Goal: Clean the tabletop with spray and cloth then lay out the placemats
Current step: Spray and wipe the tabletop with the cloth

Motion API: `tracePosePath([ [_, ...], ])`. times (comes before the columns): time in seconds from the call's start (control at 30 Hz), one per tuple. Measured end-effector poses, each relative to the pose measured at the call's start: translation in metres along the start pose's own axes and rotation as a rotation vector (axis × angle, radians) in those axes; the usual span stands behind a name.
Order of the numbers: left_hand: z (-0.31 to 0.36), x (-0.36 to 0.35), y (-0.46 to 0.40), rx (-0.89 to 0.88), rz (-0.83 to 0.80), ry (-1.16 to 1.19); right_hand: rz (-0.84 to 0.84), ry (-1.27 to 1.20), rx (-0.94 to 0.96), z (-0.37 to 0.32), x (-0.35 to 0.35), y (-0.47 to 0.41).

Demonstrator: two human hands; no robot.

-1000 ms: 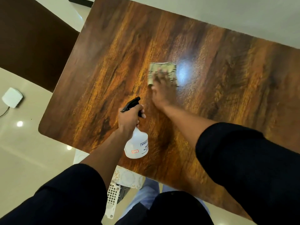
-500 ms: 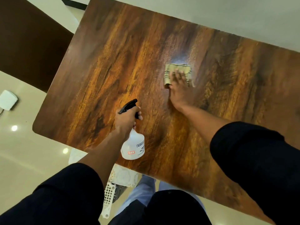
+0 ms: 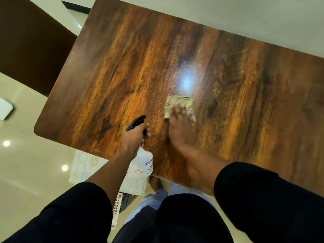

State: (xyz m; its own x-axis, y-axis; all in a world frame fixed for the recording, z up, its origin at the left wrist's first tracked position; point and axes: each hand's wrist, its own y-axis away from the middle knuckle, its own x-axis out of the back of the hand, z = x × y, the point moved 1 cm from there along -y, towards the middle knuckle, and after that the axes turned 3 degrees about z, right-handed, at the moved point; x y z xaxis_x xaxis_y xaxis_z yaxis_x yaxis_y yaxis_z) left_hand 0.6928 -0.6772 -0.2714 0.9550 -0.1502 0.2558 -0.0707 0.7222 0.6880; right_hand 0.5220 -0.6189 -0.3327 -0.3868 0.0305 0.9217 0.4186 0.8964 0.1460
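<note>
Right hand (image 3: 180, 130) flat on cloth (image 3: 180, 106) – left hand (image 3: 134, 137) grips spray bottle (image 3: 142, 163) above tabletop (image 3: 175, 58).

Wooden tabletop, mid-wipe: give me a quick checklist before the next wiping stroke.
1. Beige patterned cloth flat under right hand: ok.
2. White spray bottle with black trigger gripped in left hand: ok.
3. Glossy brown wooden tabletop free of obstacles ahead: ok.
4. Bottle off the wiping path: ok.
5. Pale patterned placemats waiting below the table edge, not yet laid: ok.
6. Surface fully clean: cannot tell.
</note>
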Motion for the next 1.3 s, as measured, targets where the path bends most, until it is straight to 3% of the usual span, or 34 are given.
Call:
tracePosePath([
  [0.17,-0.017,0.027,0.004,-0.001,0.021,0.004,-0.110,-0.003,0.453,-0.040,-0.037,0.075],
  [0.27,-0.031,0.040,0.007,0.014,0.014,-0.020,-0.115,0.007,0.567,-0.023,-0.039,0.097],
  [0.37,-0.044,0.050,0.012,-0.003,-0.035,-0.037,-0.087,0.044,0.510,0.014,-0.026,0.110],
  [0.53,-0.060,0.055,0.028,-0.035,-0.102,-0.065,0.000,0.083,0.185,0.093,-0.002,0.150],
  [0.67,-0.080,0.062,0.039,-0.030,-0.142,-0.051,0.018,0.140,0.073,0.108,0.001,0.180],
  [0.77,-0.094,0.069,0.050,-0.020,-0.146,-0.029,-0.014,0.154,0.128,0.090,-0.001,0.186],
  [0.9,-0.104,0.087,0.059,-0.014,-0.128,0.004,-0.073,0.150,0.436,0.048,-0.025,0.197],
  [1.03,-0.113,0.118,0.055,-0.007,-0.032,0.070,-0.089,0.117,0.596,-0.008,-0.047,0.196],
  [1.3,-0.128,0.173,0.050,0.000,0.140,0.201,-0.160,0.120,0.782,-0.101,-0.074,0.148],
])
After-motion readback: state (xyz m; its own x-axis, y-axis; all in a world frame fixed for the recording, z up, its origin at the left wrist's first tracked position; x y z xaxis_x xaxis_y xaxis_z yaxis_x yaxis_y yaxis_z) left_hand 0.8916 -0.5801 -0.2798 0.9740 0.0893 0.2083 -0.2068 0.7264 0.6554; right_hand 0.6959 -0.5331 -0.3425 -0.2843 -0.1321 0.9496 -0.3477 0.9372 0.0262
